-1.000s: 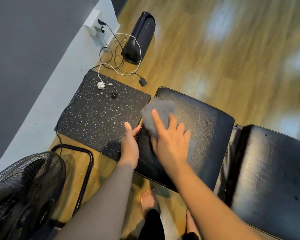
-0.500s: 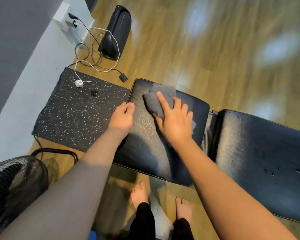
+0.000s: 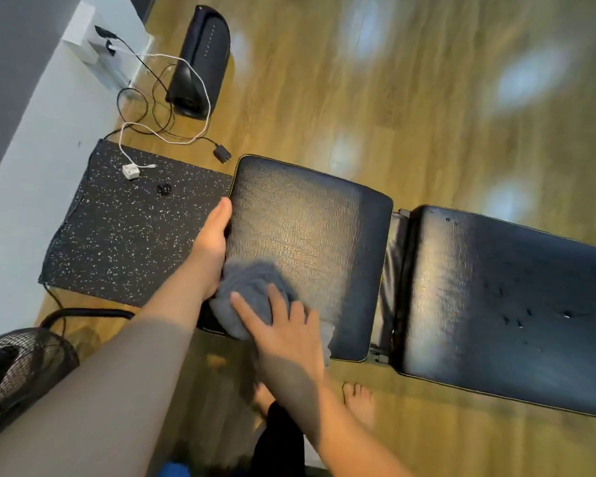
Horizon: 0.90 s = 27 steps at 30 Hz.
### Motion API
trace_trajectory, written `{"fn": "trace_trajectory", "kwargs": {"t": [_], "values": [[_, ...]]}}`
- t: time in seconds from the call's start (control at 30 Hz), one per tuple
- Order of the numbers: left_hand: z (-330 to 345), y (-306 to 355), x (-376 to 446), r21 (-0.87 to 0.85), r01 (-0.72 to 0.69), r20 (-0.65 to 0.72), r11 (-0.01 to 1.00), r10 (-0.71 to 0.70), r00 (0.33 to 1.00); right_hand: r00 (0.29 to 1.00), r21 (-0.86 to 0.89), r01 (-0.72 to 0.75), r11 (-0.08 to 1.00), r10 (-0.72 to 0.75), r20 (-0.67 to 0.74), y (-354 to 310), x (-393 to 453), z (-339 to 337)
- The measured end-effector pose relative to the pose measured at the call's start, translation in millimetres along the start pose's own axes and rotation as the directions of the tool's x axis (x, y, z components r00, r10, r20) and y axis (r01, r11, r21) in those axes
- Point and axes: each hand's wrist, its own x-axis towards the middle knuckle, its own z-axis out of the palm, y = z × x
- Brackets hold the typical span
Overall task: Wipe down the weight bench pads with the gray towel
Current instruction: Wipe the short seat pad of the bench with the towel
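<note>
Right hand (image 3: 289, 333): pressed flat with fingers spread on the gray towel (image 3: 252, 297), pinning it, not curled around it.
Gray towel: bunched under and ahead of the right palm, at the near left corner of the seat pad (image 3: 310, 242).
Left hand (image 3: 214, 241): just left of the towel, fingers wrapped over the seat pad's left edge.
Back pad (image 3: 503, 304): well right of the right hand, across a gap.
Speckled mat (image 3: 131, 228): left of the left hand.
</note>
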Motion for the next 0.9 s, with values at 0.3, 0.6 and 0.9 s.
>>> {"fn": "trace_trajectory", "kwargs": {"t": [0.3, 0.6, 0.9], "values": [[26, -14, 6, 0.817, -0.033, -0.063, 0.575, 0.147, 0.987, 0.969, 0.01, -0.204, 0.979, 0.203, -0.139, 113, 82, -37], [77, -41, -16, 0.965, -0.246, 0.223, 0.094, 0.203, 0.954, 0.801, 0.17, -0.561, 0.81, 0.583, -0.133, 152, 119, -48], [85, -33, -16, 0.976, -0.192, 0.183, 0.104, 0.097, 0.978, 0.879, 0.152, -0.465, 0.872, 0.475, -0.037, 63, -37, -7]]}}
